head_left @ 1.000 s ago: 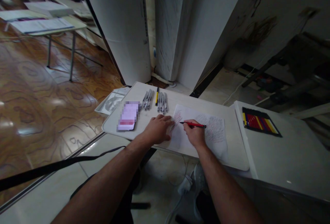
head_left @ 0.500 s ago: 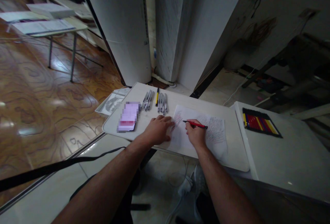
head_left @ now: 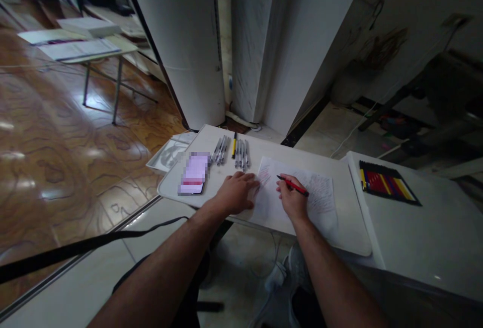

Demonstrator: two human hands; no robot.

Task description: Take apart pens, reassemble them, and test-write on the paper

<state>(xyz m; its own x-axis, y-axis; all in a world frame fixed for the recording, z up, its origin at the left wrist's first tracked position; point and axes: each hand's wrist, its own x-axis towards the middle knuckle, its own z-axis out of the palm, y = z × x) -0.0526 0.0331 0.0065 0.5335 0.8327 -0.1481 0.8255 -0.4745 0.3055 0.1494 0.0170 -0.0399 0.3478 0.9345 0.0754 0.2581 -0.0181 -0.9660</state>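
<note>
My right hand [head_left: 292, 197] grips a red pen [head_left: 296, 186] with a black tip, held over a sheet of paper [head_left: 264, 207]. Rows of handwriting cover much of the sheet's right part, with some reddish lines at its upper left. Whether the tip touches the paper I cannot tell. My left hand [head_left: 237, 193] lies flat with fingers spread, its fingertips on the sheet's left edge. Beyond it are two groups of clear pens [head_left: 220, 151], [head_left: 242, 155] with a yellow and black pen [head_left: 234, 145] between them. A phone [head_left: 194, 173] with a blurred screen lies to the left.
The small white table [head_left: 350, 227] adjoins a white surface [head_left: 426, 237] bearing a black case of coloured pens [head_left: 388, 183]. Printed sheets [head_left: 169, 153] jut out at the table's left. A folding table [head_left: 128, 49] with papers stands far left, a person's legs [head_left: 47, 11] behind it.
The whole view has shifted slightly, so everything sits a little further right. The red pen has tilted more steeply in my right hand. My left hand still rests at the paper's edge.
</note>
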